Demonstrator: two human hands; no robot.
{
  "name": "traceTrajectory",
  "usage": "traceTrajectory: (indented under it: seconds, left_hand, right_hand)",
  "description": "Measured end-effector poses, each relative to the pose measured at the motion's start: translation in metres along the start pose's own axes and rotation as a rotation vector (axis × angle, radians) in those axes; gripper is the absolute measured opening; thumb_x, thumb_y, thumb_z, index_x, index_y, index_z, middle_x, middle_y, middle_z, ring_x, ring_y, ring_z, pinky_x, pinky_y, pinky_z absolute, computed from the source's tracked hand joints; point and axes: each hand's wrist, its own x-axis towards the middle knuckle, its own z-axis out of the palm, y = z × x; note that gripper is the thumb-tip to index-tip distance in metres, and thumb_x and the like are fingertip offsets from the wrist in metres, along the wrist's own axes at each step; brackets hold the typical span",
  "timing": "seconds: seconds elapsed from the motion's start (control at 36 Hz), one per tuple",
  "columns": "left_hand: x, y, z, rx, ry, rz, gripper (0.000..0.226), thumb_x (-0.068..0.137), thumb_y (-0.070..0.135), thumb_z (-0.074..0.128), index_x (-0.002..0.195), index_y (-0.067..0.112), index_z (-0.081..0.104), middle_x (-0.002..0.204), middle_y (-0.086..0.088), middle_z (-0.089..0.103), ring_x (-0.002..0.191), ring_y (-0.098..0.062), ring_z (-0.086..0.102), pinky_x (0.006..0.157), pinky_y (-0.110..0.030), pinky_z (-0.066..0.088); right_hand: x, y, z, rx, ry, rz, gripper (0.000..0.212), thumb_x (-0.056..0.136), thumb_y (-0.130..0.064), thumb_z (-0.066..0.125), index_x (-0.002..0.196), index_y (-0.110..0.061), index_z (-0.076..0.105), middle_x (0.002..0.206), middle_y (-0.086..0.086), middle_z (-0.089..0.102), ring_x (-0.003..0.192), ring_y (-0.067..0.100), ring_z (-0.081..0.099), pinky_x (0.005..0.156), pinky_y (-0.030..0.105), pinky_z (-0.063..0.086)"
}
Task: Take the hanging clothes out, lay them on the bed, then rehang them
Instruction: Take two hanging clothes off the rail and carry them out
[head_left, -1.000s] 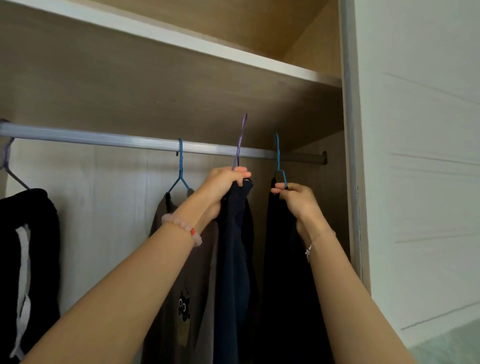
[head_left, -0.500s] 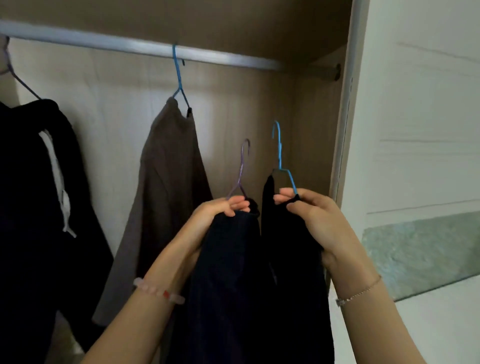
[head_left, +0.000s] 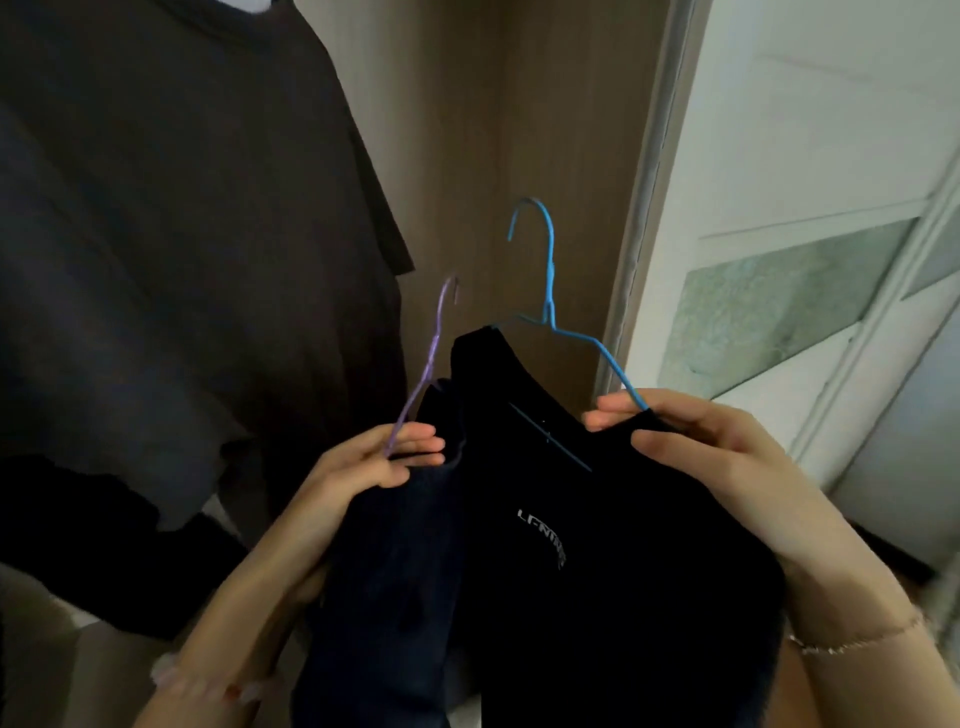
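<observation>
My left hand (head_left: 371, 465) grips the shoulder of a purple wire hanger (head_left: 431, 358) that carries a dark navy garment (head_left: 384, 587). In my right hand (head_left: 691, 441) is the arm of a blue wire hanger (head_left: 548, 291) with a black top (head_left: 597, 571) bearing small white lettering on the chest. Both hangers are off the rail and held side by side in front of me, low inside the wardrobe opening. The rail is out of view.
A brown-grey shirt (head_left: 182, 234) still hangs at the left, with a black garment (head_left: 78, 499) below and beside it. The wardrobe's wooden side panel (head_left: 561, 156) stands behind the hangers. A white sliding door (head_left: 810, 130) with a frosted glass strip (head_left: 769, 312) is on the right.
Both hangers came off the rail and dropped down toward me. My view tilted downward, so the rail and shelf left the frame. The black top turned to face me.
</observation>
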Motion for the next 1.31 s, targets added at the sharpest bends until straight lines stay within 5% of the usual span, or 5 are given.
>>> traceTrajectory:
  seconds: [0.14,0.69,1.0,1.14,1.31]
  left_hand:
    - [0.0,-0.004,0.0,-0.06,-0.118,0.119,0.051,0.046,0.019,0.063,0.096,0.016,0.07,0.095,0.0,0.078,0.094,-0.011,0.072,0.085,-0.023,0.055]
    - [-0.052,-0.027,0.044,-0.034,-0.615,0.162,0.047,0.058,0.004,0.052,0.085,0.033,0.077,0.094,0.001,0.078,0.091,-0.003,0.071,0.08,-0.007,0.052]
    - [-0.131,-0.028,0.034,-0.046,-0.66,0.162,0.038,0.063,0.004,0.051,0.094,0.014,0.07,0.096,0.0,0.077,0.097,-0.006,0.07,0.082,-0.007,0.051]
    - [-0.19,-0.023,0.044,-0.066,-0.76,0.138,0.044,0.076,-0.02,0.039,0.096,0.008,0.067,0.088,0.001,0.078,0.088,-0.004,0.072,0.078,-0.006,0.052]
    - [-0.26,-0.024,0.058,-0.128,-0.969,0.082,0.043,0.06,0.0,0.047,0.083,0.02,0.077,0.09,-0.001,0.077,0.091,-0.01,0.072,0.08,-0.012,0.055]
  right_hand:
    - [-0.037,0.0,0.019,-0.024,0.171,0.041,0.028,0.077,-0.001,0.056,0.104,-0.002,0.067,0.103,0.008,0.074,0.099,0.012,0.067,0.09,0.018,0.05]
    - [-0.23,-0.025,0.112,-0.395,0.722,0.216,0.033,0.089,0.007,0.05,0.101,-0.014,0.073,0.107,-0.001,0.072,0.1,0.012,0.067,0.082,0.013,0.05]
    - [-0.312,-0.056,0.19,-0.434,0.912,0.28,0.032,0.088,0.004,0.052,0.097,-0.017,0.074,0.102,0.0,0.074,0.093,0.014,0.07,0.078,0.017,0.054]
    - [-0.373,-0.081,0.246,-0.487,1.042,0.297,0.035,0.086,0.002,0.055,0.091,-0.025,0.075,0.1,-0.003,0.074,0.09,0.012,0.071,0.074,0.014,0.053]
    - [-0.455,-0.112,0.32,-0.54,1.229,0.356,0.033,0.086,0.001,0.056,0.09,-0.026,0.075,0.097,-0.006,0.075,0.085,0.011,0.071,0.073,0.013,0.053]
